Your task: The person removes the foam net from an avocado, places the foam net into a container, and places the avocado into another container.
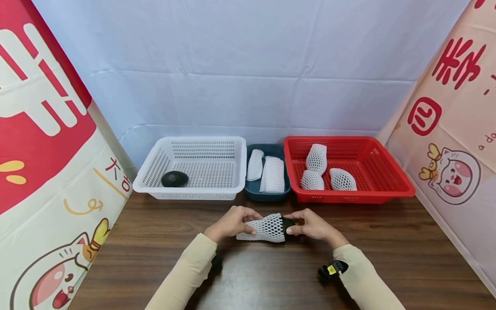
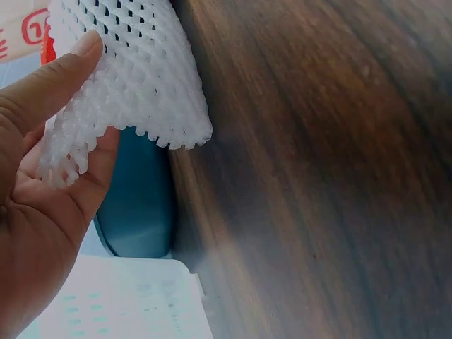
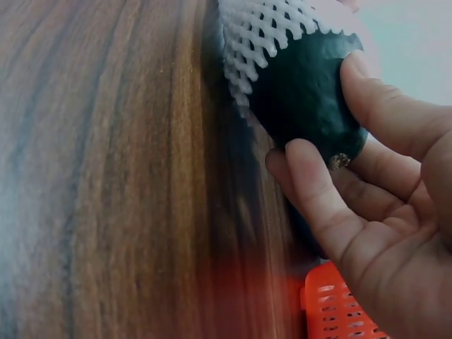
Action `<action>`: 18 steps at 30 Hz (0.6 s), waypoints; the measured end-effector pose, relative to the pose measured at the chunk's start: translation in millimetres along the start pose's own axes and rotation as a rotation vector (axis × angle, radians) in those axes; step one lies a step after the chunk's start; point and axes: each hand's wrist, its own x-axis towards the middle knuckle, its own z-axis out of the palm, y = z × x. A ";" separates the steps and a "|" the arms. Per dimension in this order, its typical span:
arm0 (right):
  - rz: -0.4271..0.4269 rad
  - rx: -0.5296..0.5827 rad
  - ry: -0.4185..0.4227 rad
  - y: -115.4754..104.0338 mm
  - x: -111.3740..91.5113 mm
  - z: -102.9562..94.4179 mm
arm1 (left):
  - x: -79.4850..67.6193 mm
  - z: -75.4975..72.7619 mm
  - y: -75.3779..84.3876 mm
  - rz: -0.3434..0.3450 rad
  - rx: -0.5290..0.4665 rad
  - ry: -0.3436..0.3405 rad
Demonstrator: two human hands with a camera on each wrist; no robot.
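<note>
Over wood (image 1: 271, 275), left hand (image 1: 235, 221) pinches netting (image 1: 268, 229), right hand (image 1: 313, 225) avocado (image 3: 304, 95) — crosswise, bare end rightward.

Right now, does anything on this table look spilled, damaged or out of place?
Nothing stands out; no spill or damage shows. The left hand holds a foam net partly covering the dark fruit, which the right hand holds.

A pale cloth (image 1: 248, 64) hangs behind the far edge of the desk (image 1: 267, 280), a red-and-cream banner (image 1: 50, 150) flanks its left edge and a pink banner (image 1: 453, 129) its right.
</note>
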 end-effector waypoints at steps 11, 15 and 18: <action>0.016 0.018 -0.004 2.4 -0.7 0.5 | 2.0 1.3 -1.4 -0.005 -0.017 -0.009; -0.005 0.059 0.007 -14.7 -5.3 -1.1 | 4.6 3.0 1.9 -0.001 0.012 -0.013; -0.015 0.104 0.005 -30.3 -8.0 -2.6 | 7.0 5.1 7.0 0.003 0.044 -0.019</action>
